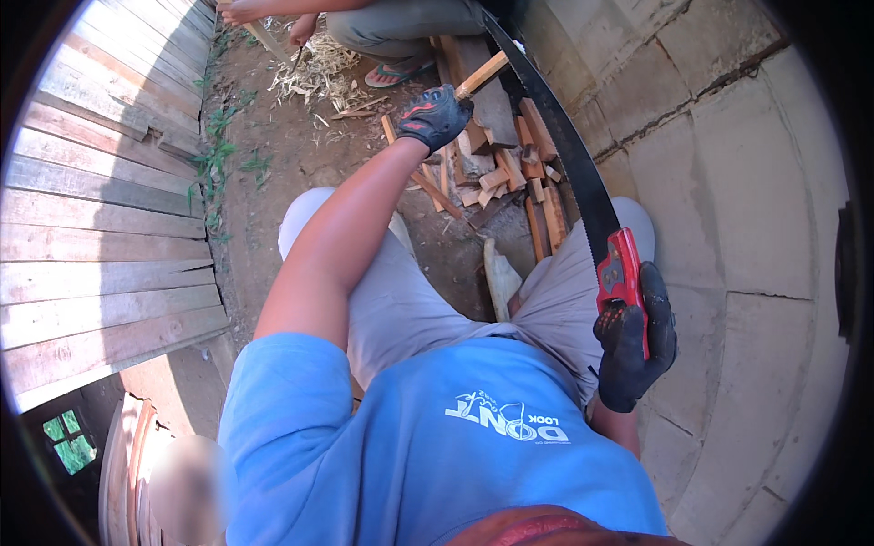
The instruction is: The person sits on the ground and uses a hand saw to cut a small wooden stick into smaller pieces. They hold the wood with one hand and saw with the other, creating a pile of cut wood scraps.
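Right grip (635, 332): black glove, fingers closed round the red handle of a handsaw (569, 155). Saw: long, dark, curved blade, toothed edge, running up and away from this grip toward the wood. Left grip (435, 116): black glove with red marks, closed on a pale wood stick (482, 73), well apart from the saw handle, close by the blade's far end. Below that grip: heap of short offcuts (510, 177) on bare dirt ground (282, 155). Left: weathered plank wall (100, 182). Right: large paving slabs (728, 182). Beyond: another person's hands (264, 14), shavings (319, 73).
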Available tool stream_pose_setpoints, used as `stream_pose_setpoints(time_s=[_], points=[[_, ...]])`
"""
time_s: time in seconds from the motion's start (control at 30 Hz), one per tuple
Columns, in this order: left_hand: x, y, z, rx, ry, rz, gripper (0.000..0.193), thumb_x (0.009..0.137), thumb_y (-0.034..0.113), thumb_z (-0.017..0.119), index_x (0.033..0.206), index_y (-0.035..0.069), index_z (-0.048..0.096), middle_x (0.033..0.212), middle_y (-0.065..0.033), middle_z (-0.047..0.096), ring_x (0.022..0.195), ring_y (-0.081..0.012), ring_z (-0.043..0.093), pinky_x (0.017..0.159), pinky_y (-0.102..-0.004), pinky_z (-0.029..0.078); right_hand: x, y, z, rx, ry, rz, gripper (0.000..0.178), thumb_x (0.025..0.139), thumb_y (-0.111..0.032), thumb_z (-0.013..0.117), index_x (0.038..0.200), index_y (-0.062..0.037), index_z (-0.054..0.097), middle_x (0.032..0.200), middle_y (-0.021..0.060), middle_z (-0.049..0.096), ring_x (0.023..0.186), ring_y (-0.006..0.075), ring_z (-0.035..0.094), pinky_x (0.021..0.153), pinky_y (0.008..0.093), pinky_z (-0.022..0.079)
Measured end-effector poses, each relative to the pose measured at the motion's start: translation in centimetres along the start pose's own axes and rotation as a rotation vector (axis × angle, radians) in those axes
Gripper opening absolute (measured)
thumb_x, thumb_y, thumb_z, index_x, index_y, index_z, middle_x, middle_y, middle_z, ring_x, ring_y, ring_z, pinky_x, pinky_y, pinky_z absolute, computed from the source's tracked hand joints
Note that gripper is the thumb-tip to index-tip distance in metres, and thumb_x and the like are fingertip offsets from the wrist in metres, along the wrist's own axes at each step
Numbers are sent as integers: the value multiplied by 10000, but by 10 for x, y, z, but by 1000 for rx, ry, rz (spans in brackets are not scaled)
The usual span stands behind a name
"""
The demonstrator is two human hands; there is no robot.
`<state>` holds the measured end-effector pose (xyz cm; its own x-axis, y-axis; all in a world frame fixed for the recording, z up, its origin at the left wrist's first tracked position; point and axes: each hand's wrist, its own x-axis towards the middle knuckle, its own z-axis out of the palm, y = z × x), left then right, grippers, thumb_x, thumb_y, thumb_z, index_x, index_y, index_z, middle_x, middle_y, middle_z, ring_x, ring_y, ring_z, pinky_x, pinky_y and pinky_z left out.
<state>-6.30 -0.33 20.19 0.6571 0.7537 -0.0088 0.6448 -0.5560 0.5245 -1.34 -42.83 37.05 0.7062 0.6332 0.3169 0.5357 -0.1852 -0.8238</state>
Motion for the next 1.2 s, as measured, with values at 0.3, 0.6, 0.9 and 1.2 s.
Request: stream_pose_setpoints(time_s=[0.3,0.6,0.9,1.2], points=[[23,-8,69,79,241,76,461,910,302,688,1280,42,596,1258,-273,669,1163,-458,677,968,-568,548,3,2,-13,-103,78,95,451,1026,-74,537,1438,89,624,1459,236,649,1327,342,638,1144,471,476],[19,-51,219,174,-47,-202,496,960,264,615,1392,25,565,1373,-279,642,1290,-419,660,1048,-559,541,17,24,-7,-243,81,66,444,980,-143,626,1374,49,693,1279,201,756,1085,283,746,951,413,574],[0,-87,193,98,-244,-314,458,971,261,586,1363,23,591,1414,-267,648,1298,-439,648,1084,-550,518,33,31,33,-149,-126,271,485,952,-112,677,1417,25,662,1241,194,763,1077,279,753,936,411,578],[-1,-91,169,41,-318,-319,643,909,453,732,1362,16,598,1396,-245,661,1300,-418,647,1087,-514,531,34,60,73,-265,-352,204,485,982,-129,691,1451,-15,649,1092,109,750,802,174,653,727,326,528]])
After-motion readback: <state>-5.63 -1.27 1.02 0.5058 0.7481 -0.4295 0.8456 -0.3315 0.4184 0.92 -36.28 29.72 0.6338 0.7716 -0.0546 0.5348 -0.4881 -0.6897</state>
